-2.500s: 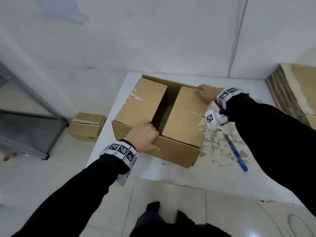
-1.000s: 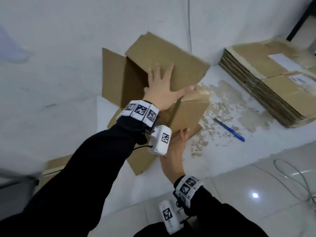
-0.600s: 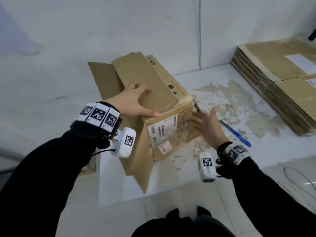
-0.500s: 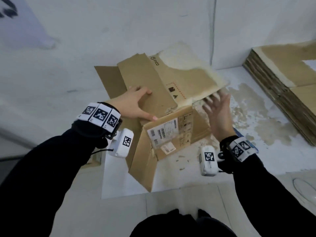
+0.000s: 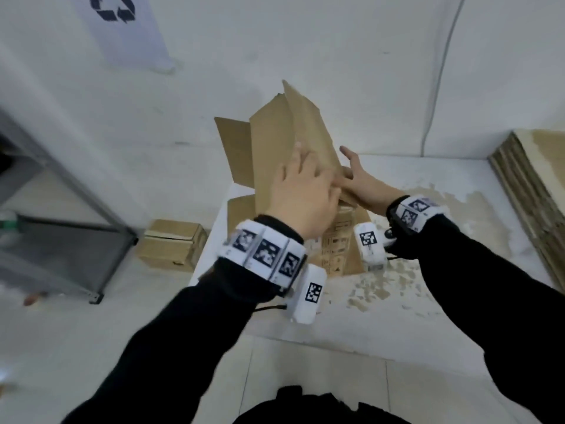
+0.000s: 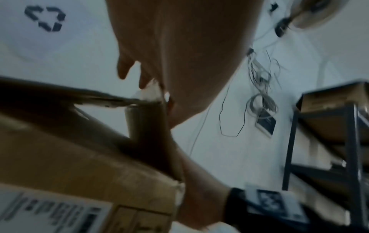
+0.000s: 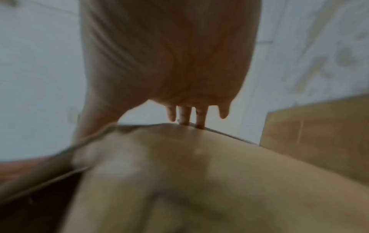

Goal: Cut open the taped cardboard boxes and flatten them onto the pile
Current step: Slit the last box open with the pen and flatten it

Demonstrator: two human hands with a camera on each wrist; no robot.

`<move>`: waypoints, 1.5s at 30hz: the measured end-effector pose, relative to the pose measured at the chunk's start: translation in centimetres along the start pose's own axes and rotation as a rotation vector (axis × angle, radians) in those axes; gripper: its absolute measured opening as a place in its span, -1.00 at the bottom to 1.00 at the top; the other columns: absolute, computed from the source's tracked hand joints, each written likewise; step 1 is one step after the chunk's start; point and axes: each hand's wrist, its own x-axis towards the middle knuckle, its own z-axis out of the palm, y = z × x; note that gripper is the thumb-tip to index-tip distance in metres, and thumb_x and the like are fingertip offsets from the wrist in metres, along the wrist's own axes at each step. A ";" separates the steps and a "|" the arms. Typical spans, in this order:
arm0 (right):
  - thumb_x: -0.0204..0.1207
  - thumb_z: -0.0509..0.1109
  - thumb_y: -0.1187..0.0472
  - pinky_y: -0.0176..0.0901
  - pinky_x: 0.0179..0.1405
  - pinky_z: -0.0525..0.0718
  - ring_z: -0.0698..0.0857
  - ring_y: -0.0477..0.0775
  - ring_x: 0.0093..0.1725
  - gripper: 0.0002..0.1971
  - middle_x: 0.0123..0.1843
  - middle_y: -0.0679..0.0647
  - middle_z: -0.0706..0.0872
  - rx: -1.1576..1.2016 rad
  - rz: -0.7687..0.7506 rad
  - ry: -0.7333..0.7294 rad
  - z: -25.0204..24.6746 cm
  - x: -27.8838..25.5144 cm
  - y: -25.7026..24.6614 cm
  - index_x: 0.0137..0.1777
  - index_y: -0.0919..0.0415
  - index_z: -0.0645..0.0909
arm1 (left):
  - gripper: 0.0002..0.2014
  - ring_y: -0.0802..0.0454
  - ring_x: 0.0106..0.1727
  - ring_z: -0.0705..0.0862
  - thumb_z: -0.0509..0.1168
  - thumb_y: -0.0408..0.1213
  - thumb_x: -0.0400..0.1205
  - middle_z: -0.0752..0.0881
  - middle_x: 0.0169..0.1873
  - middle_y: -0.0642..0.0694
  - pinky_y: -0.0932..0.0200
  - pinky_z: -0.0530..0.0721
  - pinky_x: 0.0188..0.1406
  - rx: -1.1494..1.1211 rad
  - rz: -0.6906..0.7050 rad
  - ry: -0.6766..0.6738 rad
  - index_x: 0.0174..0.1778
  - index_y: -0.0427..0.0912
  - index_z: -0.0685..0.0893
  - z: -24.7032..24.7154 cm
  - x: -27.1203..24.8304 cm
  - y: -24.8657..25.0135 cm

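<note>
An opened brown cardboard box stands on the white platform, its flaps pointing up toward the wall. My left hand lies flat against the near flap with straight fingers. My right hand reaches in from the right, fingers extended and thumb up, touching the same flap beside the left hand. In the left wrist view the left hand hovers over the cardboard box. In the right wrist view the right hand has its fingertips on the cardboard edge.
A pile of flattened cardboard lies at the platform's right end. A small taped box sits on the floor to the left, beside a grey metal shelf. A recycling sign hangs on the wall.
The right hand has moved from the raised far flap to the box next to the left hand. The flaps now stand more upright. The blue pen is out of sight.
</note>
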 end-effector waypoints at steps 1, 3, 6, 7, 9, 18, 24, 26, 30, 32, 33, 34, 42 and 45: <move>0.59 0.32 0.10 -0.34 0.05 0.58 0.61 -0.09 0.16 -0.31 0.25 -0.01 0.55 -0.018 -0.048 0.063 -0.3 0.0 0.8 0.63 0.11 0.06 | -0.59 -0.18 0.69 -0.05 -0.07 -0.07 0.76 0.23 0.61 -0.19 -0.16 0.09 0.59 0.011 -0.040 0.039 0.47 -0.08 0.44 1.0 0.0 0.3; 0.65 0.26 0.14 -0.29 0.10 0.48 0.60 -0.13 0.07 -0.69 0.04 -0.09 0.61 -0.119 -0.171 0.224 -2.1 -1.1 2.1 0.36 0.14 0.47 | -0.62 -0.24 0.67 0.03 -0.04 -0.09 0.75 0.32 0.57 -0.21 -0.17 0.17 0.57 0.088 -0.107 0.167 0.39 -0.13 0.48 1.8 -0.7 0.3; 0.63 0.30 0.17 -0.21 -0.04 0.51 0.66 0.04 -0.09 -0.88 -0.13 0.09 0.72 -0.326 -0.302 0.235 -4.3 -6.0 3.9 -0.04 0.16 0.66 | -0.49 -0.35 0.62 0.15 -0.02 0.05 0.70 0.38 0.52 -0.28 -0.31 0.09 0.57 0.199 -0.227 0.224 0.44 -0.22 0.44 2.0 -1.4 0.4; 0.61 0.33 0.19 -0.27 -0.10 0.54 0.66 0.00 -0.13 -0.90 -0.16 0.10 0.72 -0.350 -0.304 0.181 -4.2 -8.4 4.4 -0.10 0.13 0.66 | -0.35 -0.39 0.62 0.13 -0.03 0.20 0.66 0.35 0.54 -0.31 -0.38 0.01 0.55 0.219 -0.272 0.207 0.48 -0.25 0.39 2.3 -1.5 0.7; 0.58 0.39 0.17 -0.41 -0.15 0.58 0.66 -0.14 -0.14 -0.95 -0.19 -0.06 0.70 -0.332 -0.276 0.022 -2.7 -13.1 4.9 -0.11 0.02 0.63 | -0.07 -0.43 0.64 -0.05 -0.01 0.45 0.49 0.16 0.62 -0.35 -0.50 -0.05 0.50 0.214 -0.311 0.135 0.55 -0.27 0.28 3.4 -1.5 2.0; 0.43 0.42 -0.21 0.21 -0.08 0.76 0.75 0.21 -0.10 -0.24 -0.03 0.28 0.70 -0.426 -0.012 0.157 -3.9 -3.4 4.6 0.51 0.10 0.22 | -0.30 -0.52 0.60 0.03 0.30 0.16 0.30 0.37 0.52 -0.33 -0.41 0.33 0.35 0.121 -0.105 0.299 0.28 -0.20 0.58 5.9 -5.8 0.3; 0.58 0.17 -0.21 -0.05 -0.17 0.66 0.74 0.20 -0.16 -0.50 -0.03 0.18 0.76 -0.806 -0.002 0.186 -1.9 4.4 3.5 0.29 0.17 0.51 | -0.34 -0.44 0.63 -0.05 0.33 0.18 0.32 0.38 0.53 -0.23 -0.43 0.26 0.44 0.076 -0.063 0.295 0.28 -0.11 0.61 5.9 -7.9 -1.3; 0.62 0.16 -0.01 -0.03 -0.37 0.72 0.76 0.21 -0.39 -0.65 -0.22 0.25 0.78 -0.676 0.022 0.194 -4.0 4.4 4.3 0.15 0.24 0.60 | -0.36 -0.44 0.63 -0.03 0.33 0.16 0.32 0.41 0.51 -0.23 -0.43 0.28 0.44 0.051 -0.028 0.337 0.26 -0.12 0.63 6.1 -8.3 -1.9; 0.69 0.17 0.13 -0.11 -0.41 0.74 0.78 0.22 -0.26 -0.70 -0.25 0.19 0.71 -0.184 0.104 0.304 -8.6 3.7 6.7 0.26 0.33 0.53 | -0.38 -0.44 0.62 0.01 0.34 0.15 0.31 0.46 0.49 -0.23 -0.40 0.32 0.41 0.057 0.036 0.384 0.23 -0.11 0.66 6.3 -7.4 -2.4; 0.69 0.18 0.02 -0.05 -0.12 0.75 0.73 0.24 0.09 -0.57 0.01 0.14 0.68 -0.143 0.085 0.296 -8.7 2.5 6.7 0.46 0.23 0.38 | -0.37 -0.44 0.62 0.01 0.31 0.18 0.31 0.46 0.49 -0.23 -0.39 0.34 0.40 0.075 0.037 0.367 0.23 -0.11 0.65 6.5 -5.7 -2.3; 0.64 0.21 -0.11 -0.02 0.03 0.73 0.68 0.16 0.17 -0.42 0.16 0.09 0.64 -0.130 0.072 0.268 -8.1 1.4 6.6 0.58 0.12 0.23 | -0.37 -0.43 0.62 0.00 0.30 0.20 0.32 0.45 0.48 -0.24 -0.39 0.36 0.39 0.082 0.032 0.352 0.22 -0.12 0.64 6.7 -4.4 -2.2; 0.56 0.23 -0.25 0.01 0.14 0.69 0.66 0.09 0.21 -0.28 0.28 0.06 0.60 -0.064 0.051 0.231 -7.3 -0.2 6.4 0.63 0.00 0.11 | -0.36 -0.42 0.62 -0.01 0.27 0.23 0.33 0.45 0.49 -0.24 -0.40 0.37 0.38 0.090 0.023 0.333 0.22 -0.13 0.63 6.8 -2.9 -2.0; 0.60 0.33 0.19 -0.24 -0.14 0.60 0.64 -0.44 -0.09 -0.75 -0.02 -0.22 0.65 -0.029 0.060 0.261 5.8 -10.1 11.0 0.23 0.03 0.42 | -0.29 -0.33 0.65 -0.30 0.03 0.35 0.57 0.12 0.66 -0.20 -0.35 0.04 0.57 0.061 0.025 0.021 0.43 -0.12 0.47 11.0 8.6 -2.6; 0.63 0.21 0.30 -0.06 -0.01 0.65 0.66 -0.11 0.01 -0.72 0.10 -0.03 0.67 0.086 0.307 0.547 5.2 -7.8 14.4 0.31 0.09 0.46 | -0.23 -0.18 0.65 -0.36 0.11 0.35 0.56 -0.11 0.69 -0.14 -0.29 -0.08 0.62 -0.029 0.124 -0.209 0.60 -0.07 0.27 15.2 9.7 -4.4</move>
